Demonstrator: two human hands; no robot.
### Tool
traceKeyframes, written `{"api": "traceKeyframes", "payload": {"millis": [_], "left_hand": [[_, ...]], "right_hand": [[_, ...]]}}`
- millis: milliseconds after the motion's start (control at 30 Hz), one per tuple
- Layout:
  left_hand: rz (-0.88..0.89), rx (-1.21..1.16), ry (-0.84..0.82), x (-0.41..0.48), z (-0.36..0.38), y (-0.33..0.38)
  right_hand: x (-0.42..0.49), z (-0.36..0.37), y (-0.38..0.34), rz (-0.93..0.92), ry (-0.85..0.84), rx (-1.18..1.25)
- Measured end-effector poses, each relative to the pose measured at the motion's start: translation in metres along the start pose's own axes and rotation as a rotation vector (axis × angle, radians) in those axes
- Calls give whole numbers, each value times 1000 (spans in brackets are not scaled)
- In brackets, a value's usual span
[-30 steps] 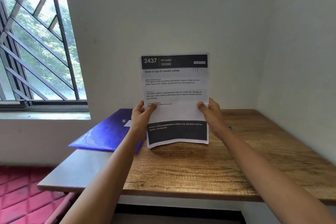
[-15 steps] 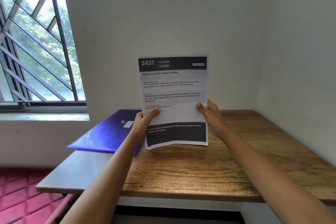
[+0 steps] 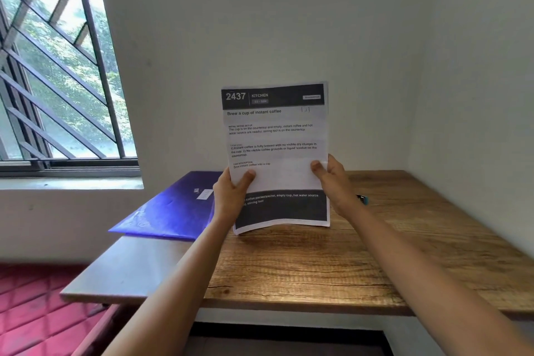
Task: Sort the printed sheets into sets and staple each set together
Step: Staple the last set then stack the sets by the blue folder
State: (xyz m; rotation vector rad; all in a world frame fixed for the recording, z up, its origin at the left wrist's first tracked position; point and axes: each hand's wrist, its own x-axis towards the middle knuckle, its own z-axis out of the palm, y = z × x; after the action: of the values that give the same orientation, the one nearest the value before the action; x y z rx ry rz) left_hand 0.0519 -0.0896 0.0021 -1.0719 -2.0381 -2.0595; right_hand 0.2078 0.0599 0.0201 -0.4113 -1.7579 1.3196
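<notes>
head | faces forward, slightly down | near wooden table [image 3: 318, 269] corner

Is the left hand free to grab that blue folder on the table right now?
Probably not at once: the left hand grips the printed sheets, so it would have to let go first. The blue folder lies close by on its left, with nothing visible between them.

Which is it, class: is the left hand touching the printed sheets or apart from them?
Touching. The head view shows the left hand at the left edge of the printed sheets, its thumb lying across their front in a pinching grip.
</notes>
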Motion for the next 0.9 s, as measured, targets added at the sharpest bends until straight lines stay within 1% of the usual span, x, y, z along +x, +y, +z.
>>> {"api": "traceKeyframes", "payload": {"millis": [100, 267, 367, 467, 567, 700, 900], "left_hand": [[41, 71, 79, -8, 3, 3], [26, 180, 178, -20, 5, -2], [50, 196, 193, -19, 4, 6], [49, 234, 144, -16, 3, 18], [-62, 366, 31, -13, 3, 26], [-195, 580, -107, -19, 7, 26], [-307, 875, -185, -39, 17, 16]], "right_hand": [[-5, 2, -1, -68, 33, -75], [-11, 6, 0, -184, 45, -186], [-7, 6, 0, -186, 82, -278], [-2, 5, -2, -121, 127, -346], [-1, 2, -4, 21, 126, -457], [-4, -2, 6, 216, 50, -646], [-16, 3, 15, 399, -105, -932]]}}
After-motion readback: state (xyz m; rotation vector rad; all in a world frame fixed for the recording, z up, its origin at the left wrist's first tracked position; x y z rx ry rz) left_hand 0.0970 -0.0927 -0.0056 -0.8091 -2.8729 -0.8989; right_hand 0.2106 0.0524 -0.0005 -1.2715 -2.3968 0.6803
